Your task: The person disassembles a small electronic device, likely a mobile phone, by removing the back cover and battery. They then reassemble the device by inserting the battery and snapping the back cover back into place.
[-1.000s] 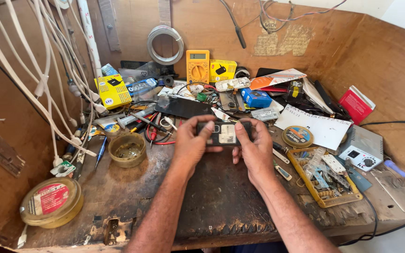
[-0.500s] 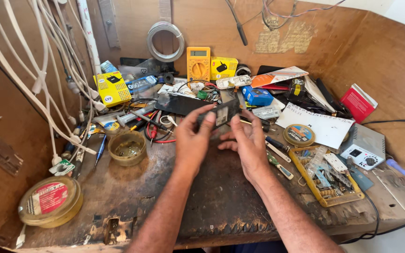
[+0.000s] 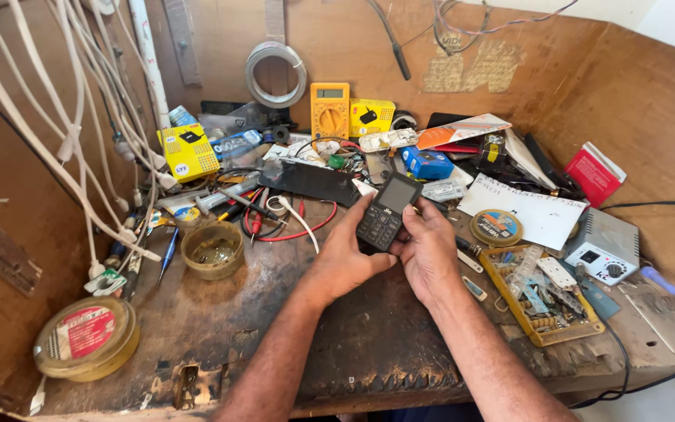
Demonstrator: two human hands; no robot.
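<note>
A second ago I hold the small keypad phone (image 3: pixel 385 212) flat and low over the tabletop (image 3: pixel 220 328), a hand at each end. Now it is raised and tilted, keypad and screen facing me. My left hand (image 3: pixel 343 254) cradles it from below, and my right hand (image 3: pixel 425 248) has closed in against its right edge, nearer to me.

We see a worn wooden workbench (image 3: pixel 220 328), scuffed and chipped at its front edge; on it lie a round tin (image 3: pixel 86 338), a small brass bowl (image 3: pixel 212 250), a yellow parts tray (image 3: pixel 544 295), a white paper sheet (image 3: pixel 533 211) and red probe leads (image 3: pixel 291 227)
</note>
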